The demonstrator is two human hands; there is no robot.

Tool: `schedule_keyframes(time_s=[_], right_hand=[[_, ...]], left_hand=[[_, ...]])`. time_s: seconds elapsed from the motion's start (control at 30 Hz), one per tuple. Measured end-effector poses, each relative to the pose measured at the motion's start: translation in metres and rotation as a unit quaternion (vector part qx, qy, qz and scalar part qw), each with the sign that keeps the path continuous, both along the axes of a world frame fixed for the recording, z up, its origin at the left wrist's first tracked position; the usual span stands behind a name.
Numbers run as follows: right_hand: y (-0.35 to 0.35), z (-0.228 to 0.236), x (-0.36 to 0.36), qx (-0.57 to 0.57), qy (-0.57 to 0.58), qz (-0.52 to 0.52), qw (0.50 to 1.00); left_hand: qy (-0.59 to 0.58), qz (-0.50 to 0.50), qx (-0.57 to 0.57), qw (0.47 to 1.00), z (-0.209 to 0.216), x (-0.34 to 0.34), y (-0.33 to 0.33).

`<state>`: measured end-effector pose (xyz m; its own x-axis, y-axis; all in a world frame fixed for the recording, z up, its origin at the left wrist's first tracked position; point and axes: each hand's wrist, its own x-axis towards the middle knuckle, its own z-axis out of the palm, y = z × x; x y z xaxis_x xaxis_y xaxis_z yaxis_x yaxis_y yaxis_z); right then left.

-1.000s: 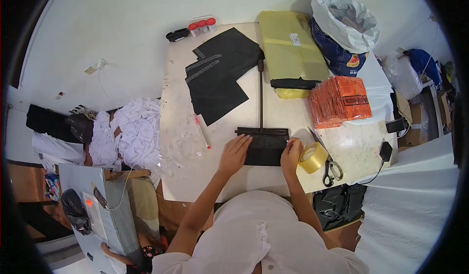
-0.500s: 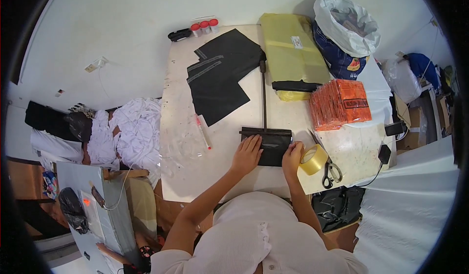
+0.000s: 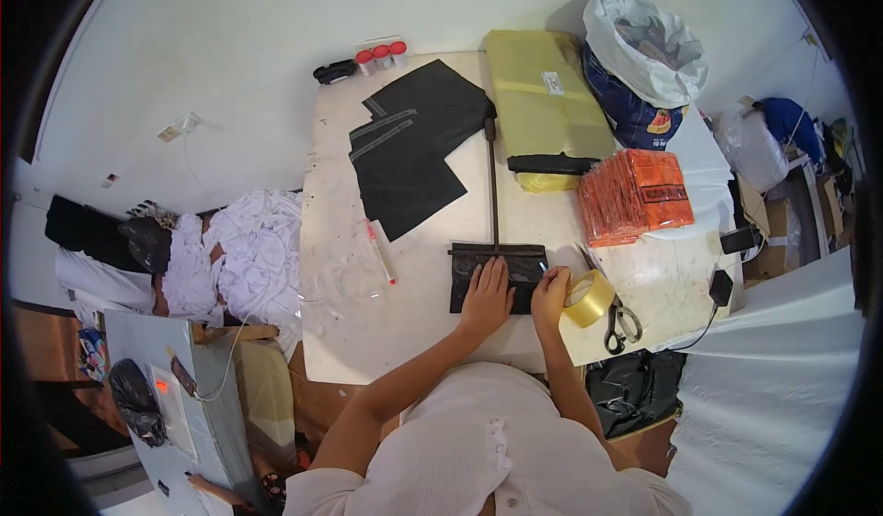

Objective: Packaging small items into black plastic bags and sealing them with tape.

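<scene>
A flat black plastic bag [image 3: 466, 297] lies at the near middle of the table, its upper edge along a dark crossbar [image 3: 467, 250]. From that bar a long dark rod [image 3: 496, 189] runs away from me. My left hand [image 3: 487, 293] rests flat on the bag, fingers stretched out. At the bag's right edge my right hand [image 3: 550, 297] is closed on a thin thing with a white tip [image 3: 544, 266]; the fingers hide most of it. A roll of clear yellowish tape [image 3: 589, 299] stands just right of that hand, beside black-handled scissors [image 3: 613, 339].
Black plastic bags [image 3: 405, 162] lie fanned out at the far left. A red-and-white marker [image 3: 381, 253] lies below them. To the right are a yellow package [image 3: 547, 88], an orange stack in clear wrap [image 3: 635, 199] and a white-and-blue sack [image 3: 644, 65]. A smaller tape roll [image 3: 631, 323] lies by the scissors.
My left hand has slid right across the black bag, closer to my right hand. The right hand stays at the bag's right edge, and its white-tipped thing shows more clearly.
</scene>
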<state>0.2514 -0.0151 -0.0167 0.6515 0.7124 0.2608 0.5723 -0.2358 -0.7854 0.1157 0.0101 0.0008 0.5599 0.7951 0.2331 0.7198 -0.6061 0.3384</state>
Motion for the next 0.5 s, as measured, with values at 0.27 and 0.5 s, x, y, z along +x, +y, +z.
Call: schedule_keyframes(time_s=[0.27,0.5], right_hand=[[0.0,-0.001,0.002,-0.018,-0.004,0.015,1.0],[-0.002,-0.003,0.005,-0.016,-0.008,-0.001,1.0]], left_hand=[[0.021,0.017,0.012,1.0,0.006,0.011,-0.005],[0.129,0.034,0.005,0.991,0.014,0.032,-0.014]])
